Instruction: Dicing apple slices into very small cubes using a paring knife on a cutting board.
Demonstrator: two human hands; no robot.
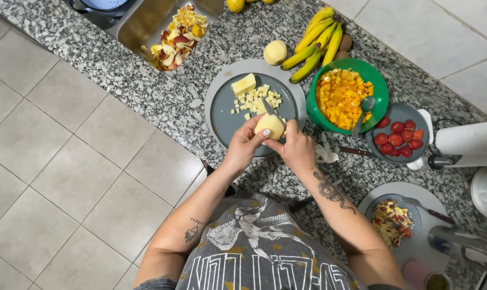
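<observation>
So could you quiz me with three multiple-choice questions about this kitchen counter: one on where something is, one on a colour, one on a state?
1. Where do the fruit peels lie?
A. in the sink
B. on the floor
C. in the green bowl

2. What colour is the bowl of chopped orange fruit?
A. white
B. green
C. red

3. What state is the fruit in the left hand?
A. unpeeled
B. fully diced
C. peeled, still whole

Answers: 1 A, the peels are piled in the metal sink basin; 2 B, its rim is bright green; 3 C, pale flesh shows all over, with the knife in the right hand at it.
</observation>
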